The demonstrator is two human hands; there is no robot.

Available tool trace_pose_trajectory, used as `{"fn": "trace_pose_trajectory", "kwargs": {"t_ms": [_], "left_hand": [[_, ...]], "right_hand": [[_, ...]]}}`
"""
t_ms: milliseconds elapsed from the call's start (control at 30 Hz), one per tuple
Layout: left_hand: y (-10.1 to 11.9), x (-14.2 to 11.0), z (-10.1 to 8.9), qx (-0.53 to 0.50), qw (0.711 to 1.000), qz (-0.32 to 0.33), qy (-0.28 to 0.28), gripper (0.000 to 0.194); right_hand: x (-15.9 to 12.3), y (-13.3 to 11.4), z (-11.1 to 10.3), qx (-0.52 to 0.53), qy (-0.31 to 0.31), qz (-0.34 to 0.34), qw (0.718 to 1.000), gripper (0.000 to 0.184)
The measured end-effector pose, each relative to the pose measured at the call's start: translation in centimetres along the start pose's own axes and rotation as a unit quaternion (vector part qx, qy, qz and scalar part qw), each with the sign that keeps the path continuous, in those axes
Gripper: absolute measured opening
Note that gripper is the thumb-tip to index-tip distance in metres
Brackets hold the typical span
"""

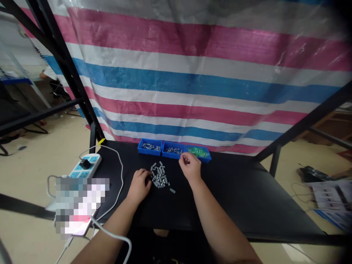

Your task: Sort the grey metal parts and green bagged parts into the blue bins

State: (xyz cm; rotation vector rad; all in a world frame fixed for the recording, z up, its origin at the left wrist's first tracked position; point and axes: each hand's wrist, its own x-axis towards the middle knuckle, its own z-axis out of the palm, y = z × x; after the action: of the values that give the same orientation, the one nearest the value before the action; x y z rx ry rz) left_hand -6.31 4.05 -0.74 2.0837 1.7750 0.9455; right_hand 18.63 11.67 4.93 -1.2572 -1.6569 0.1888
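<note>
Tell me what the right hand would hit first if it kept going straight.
The right hand would probably meet the middle blue tray first, near where it adjoins the tray of green pieces; depth is unclear.

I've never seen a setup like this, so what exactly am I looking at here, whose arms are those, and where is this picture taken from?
There's no machine here, just a person working with bare hands. This one picture comes from a camera worn on their head, looking forward and down, so the arms are their own. Their left hand touches the edge of a heap of small grey metal pieces on a black table. Their right hand has its fingers drawn together beside a blue tray of green bits; I can't tell whether it holds anything. Next to that are a blue tray and another blue tray, both holding metal pieces. A power strip sits at the left, and a striped sheet hangs behind.
</note>
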Motion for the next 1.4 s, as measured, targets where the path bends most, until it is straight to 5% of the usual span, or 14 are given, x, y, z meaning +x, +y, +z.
{"fn": "trace_pose_trajectory", "kwargs": {"t_ms": [100,200,333,500,733,967,1167,1400], "left_hand": [[0.2,-0.1,-0.1,0.005,1.0,0.008,-0.003,0.023],[0.4,-0.1,-0.4,0.01,1.0,0.012,-0.011,0.019],[0.5,-0.2,-0.4,0.015,1.0,0.012,-0.009,0.02],[0.5,-0.2,0.0,0.01,0.999,0.031,0.006,0.024],[0.2,-0.2,0.2,0.027,0.999,0.046,0.002,0.018],[0.8,-0.1,-0.5,-0.016,0.999,0.038,-0.01,0.01],[0.6,-0.3,-0.5,-0.122,0.991,-0.05,0.02,0.011],[-0.7,0.7,0.7,-0.328,0.925,-0.15,0.116,0.036]], "right_hand": [[2.5,0.3,0.3,-0.007,0.029,0.03,0.999,0.02],[3.4,1.2,1.1,-0.035,-0.058,0.057,0.996,0.026],[1.0,2.1,1.9,-0.062,-0.119,0.045,0.99,0.016],[-2.9,2.7,2.0,0.03,-0.217,0.03,0.975,0.015],[-4.4,1.9,2.5,0.102,-0.32,0.009,0.942,0.008],[-4.6,1.5,3.0,0.047,-0.33,-0.039,0.942,0.016],[-4.5,1.4,2.7,0.046,-0.337,-0.063,0.938,0.022],[-4.3,1.3,3.3,0.018,-0.332,-0.053,0.942,0.015]]}}
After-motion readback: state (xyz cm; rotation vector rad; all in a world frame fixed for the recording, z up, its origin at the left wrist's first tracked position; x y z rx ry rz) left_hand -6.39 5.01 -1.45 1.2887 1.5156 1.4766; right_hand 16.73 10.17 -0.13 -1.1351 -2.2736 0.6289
